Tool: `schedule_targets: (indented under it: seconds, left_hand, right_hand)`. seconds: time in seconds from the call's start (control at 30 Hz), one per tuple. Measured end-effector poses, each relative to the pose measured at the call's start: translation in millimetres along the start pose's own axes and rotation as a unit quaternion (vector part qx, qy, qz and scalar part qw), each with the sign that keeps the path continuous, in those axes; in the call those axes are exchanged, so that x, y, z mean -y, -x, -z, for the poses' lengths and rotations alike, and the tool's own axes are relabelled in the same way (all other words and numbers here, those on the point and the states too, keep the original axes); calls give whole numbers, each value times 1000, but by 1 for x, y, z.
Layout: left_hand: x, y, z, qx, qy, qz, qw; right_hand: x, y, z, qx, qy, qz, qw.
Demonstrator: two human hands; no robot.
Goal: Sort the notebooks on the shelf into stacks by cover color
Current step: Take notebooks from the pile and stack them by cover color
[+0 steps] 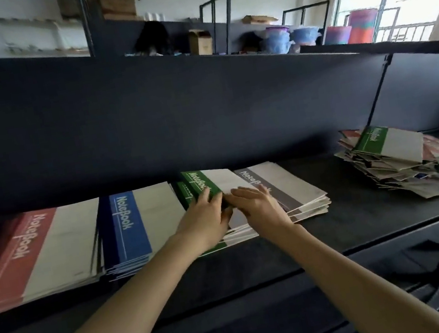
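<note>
A green notebook (207,183) lies atop the green stack (233,237) on the shelf (361,214), under both hands. The left hand (205,220) covers its green band, and whether it grips cannot be told. The right hand (257,203) rests flat, fingers straight. Red (31,252), blue (128,229) and grey (292,185) stacks flank it.

I stand in a storeroom. The long dark shelf (365,199) in front of me holds piles of notebooks (132,228). More shelves behind it carry cardboard boxes (117,1) and bright tubs (278,38), near a big window (403,1).
</note>
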State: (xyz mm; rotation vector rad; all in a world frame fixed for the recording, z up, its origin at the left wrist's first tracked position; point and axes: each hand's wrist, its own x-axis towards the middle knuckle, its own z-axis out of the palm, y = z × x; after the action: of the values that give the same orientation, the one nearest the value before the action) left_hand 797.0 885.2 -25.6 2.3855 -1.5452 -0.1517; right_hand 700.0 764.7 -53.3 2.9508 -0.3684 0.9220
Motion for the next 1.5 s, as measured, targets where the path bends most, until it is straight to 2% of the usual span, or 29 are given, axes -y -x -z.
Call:
schedule_targets:
  seconds: [0.1,0.17,0.33,0.47,0.53,0.73,0.83,1.07,1.27,1.5]
  left_hand:
    - [13,6,-8,38,-101,0,994]
    - [16,6,-12,46,-141,0,989]
    - [7,2,-16,51,-176,9,983]
    - [-2,-5,-14,60,-198,32,978]
    - [-9,-10,-11,52,-207,32,976]
    - [-50,-46,-17,-42,-96,-58,993]
    - [-90,-73,-28,-67,-72,-85,991]
    - [-180,-136,-66,-10,-100,-112,989]
    - [-242,-176,-89,-19,-71,-126,989]
    - [-278,-205,-106,-13,-56,-128,990]
  right_hand:
    - [0,5,-10,132,-71,-34,988]
    - [-1,8,-8,197,-69,-72,975]
    - [3,10,3,252,-52,-102,961]
    - [6,10,8,255,-64,-111,958]
    - [0,10,11,233,-64,-108,964]
    - [-57,16,37,130,-66,-175,974]
    - [-100,28,52,126,-34,-194,972]
    - [-197,67,82,127,15,-234,964]
    - [-276,93,114,75,137,-310,938]
    - [-330,106,138,129,144,-367,910]
